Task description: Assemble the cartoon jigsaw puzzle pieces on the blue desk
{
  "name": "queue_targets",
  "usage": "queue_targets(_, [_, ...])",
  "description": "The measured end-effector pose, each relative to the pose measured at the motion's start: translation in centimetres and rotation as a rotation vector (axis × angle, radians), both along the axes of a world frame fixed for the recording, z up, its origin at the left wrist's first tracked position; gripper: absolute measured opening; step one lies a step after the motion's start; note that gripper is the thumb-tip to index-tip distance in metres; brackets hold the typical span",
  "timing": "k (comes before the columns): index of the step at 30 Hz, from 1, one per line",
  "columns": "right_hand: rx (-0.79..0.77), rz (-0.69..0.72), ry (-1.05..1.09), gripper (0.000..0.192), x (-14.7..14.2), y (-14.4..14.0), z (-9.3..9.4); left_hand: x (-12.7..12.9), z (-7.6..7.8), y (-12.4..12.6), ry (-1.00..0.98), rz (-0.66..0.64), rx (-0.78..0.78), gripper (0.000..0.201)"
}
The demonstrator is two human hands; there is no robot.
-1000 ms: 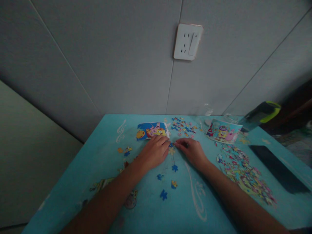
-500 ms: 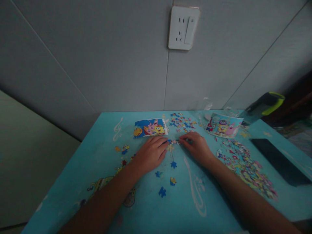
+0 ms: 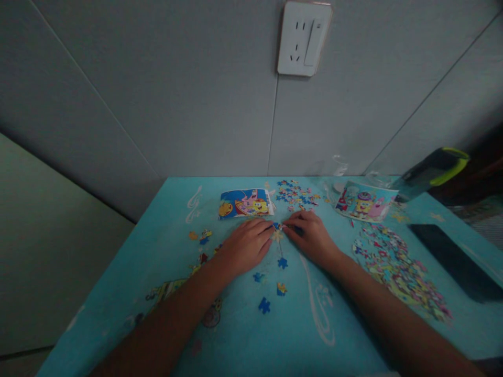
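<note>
1. Two hands meet at the middle of the blue table (image 3: pixel 165 220): the left hand (image 3: pixel 245 245) lies palm down, and the right hand (image 3: pixel 310 238) faces it, fingertips almost touching.
2. Between the fingertips sits a small puzzle piece (image 3: pixel 277 226). Both hands have their fingers curled close on it, pinching or pressing it; the dim, soft picture does not show which hand truly grips it.
3. By my judgement, the step in hand is joining small pieces at that spot.
4. Several loose blue pieces (image 3: pixel 264 305) lie just in front of the hands, a small pile (image 3: pixel 294 192) lies behind them, and a big heap (image 3: pixel 401 272) lies to the right.
5. Two cartoon picture cards (image 3: pixel 244 203) (image 3: pixel 365 201) rest at the far edge, likely as guides.
6. A next move would call for a light press to seat the tab, then a free hand picking a matching blue piece nearby.
</note>
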State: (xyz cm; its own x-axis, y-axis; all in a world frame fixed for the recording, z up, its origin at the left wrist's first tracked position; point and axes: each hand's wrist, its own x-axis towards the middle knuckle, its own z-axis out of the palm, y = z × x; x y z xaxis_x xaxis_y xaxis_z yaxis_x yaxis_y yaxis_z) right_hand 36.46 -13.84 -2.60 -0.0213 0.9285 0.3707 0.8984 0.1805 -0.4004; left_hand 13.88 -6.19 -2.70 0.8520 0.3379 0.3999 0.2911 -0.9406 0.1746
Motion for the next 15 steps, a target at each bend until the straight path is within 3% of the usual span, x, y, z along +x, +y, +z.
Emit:
queue_targets(8, [-0.075, 0.019, 0.094, 0.016, 0.3, -1.0, 1.0, 0.5, 0.3, -0.6, 0.053, 0.029, 0.070, 0.032])
queue_targets(15, [-0.144, 0.246, 0.141, 0.017, -2.2, -3.1, 1.6, 1.0, 1.2, -0.9, 0.139, 0.054, 0.186, 0.026])
